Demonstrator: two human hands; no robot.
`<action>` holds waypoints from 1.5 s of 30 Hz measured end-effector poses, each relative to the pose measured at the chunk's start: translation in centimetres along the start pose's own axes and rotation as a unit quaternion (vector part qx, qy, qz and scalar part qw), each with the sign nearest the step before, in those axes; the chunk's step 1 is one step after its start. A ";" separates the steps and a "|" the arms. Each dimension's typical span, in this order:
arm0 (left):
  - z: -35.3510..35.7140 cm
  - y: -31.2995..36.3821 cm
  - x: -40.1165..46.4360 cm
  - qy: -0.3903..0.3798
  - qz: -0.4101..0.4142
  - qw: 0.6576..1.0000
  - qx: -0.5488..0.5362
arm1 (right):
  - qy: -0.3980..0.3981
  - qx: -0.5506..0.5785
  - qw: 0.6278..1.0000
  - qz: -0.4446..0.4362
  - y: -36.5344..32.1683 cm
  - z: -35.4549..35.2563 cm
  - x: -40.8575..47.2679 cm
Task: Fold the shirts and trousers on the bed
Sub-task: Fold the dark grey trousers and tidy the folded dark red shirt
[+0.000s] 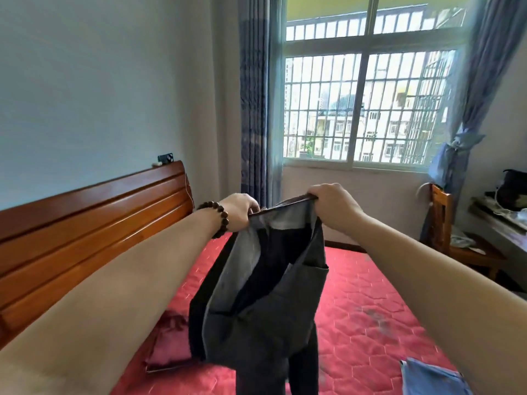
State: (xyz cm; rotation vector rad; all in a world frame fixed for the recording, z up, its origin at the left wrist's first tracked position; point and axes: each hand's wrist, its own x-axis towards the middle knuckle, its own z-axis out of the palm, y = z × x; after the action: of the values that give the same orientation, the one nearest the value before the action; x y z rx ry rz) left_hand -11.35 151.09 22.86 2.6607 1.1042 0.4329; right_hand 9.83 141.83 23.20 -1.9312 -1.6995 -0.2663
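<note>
- Dark grey trousers (256,295) held up in the air over the bed (365,303), waistband at the top, legs hanging down past the bottom edge of the view.
- Left hand (238,212) clamped on one end of the waistband, beaded bracelet (218,220) at the wrist; right hand (332,205) clamped on the other end, well apart from the left.
- Waistband gaping open between the two grips, pale lining showing, so not yet flattened front to back.
- Likely trouble: laying down like this would trap twists and creases, since the legs hang uneven and partly overlapped.
- Risk of a slip at either end if shaken hard, each grip catching only the band's edge.
- Maroon garment (168,346) near the wooden headboard (94,223) and blue garment (430,377) at the lower right both near the landing area; dropping the trousers across either would rumple it.
</note>
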 end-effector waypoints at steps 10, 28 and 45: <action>1.3 -8.5 -4.1 0.000 -0.095 0.995 0.010 | 0.008 0.006 1.000 0.014 5.7 -2.4 2.5; -6.4 -9.5 -5.2 0.005 0.048 0.998 -0.041 | -0.088 0.165 0.982 -0.027 12.4 -3.9 -0.1; -7.0 -9.1 -4.8 0.214 0.033 0.967 -0.135 | -0.059 0.143 0.988 0.020 14.3 1.5 -6.7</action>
State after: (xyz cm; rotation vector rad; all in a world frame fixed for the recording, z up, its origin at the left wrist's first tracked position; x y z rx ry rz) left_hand -22.93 154.57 25.62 2.4252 0.9751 1.1258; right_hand 22.09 136.13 14.85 -1.7941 -1.6682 0.1046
